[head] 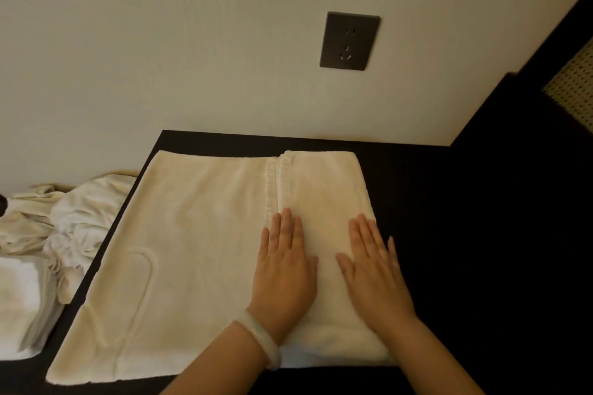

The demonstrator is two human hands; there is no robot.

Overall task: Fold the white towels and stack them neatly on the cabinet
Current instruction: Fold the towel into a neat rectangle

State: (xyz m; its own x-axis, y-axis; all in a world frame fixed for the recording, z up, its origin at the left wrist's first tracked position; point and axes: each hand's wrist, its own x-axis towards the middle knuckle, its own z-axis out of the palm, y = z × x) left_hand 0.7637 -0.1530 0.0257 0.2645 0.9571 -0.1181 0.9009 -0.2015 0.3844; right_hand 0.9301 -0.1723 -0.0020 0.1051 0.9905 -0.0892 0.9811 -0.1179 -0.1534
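Our left hand (pixel 285 269) and right hand (pixel 375 269) lie flat, fingers straight, on the folded-over right part of the white towel (pixel 199 250) spread on the dark cabinet (pixel 433 218). The terry looks soft, thick and limp, so we would pinch its left-edge corners next.

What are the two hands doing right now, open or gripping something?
Left hand: open, fingers straight, pressing flat on the towel.
Right hand: open, fingers straight, flat on the towel's folded part.
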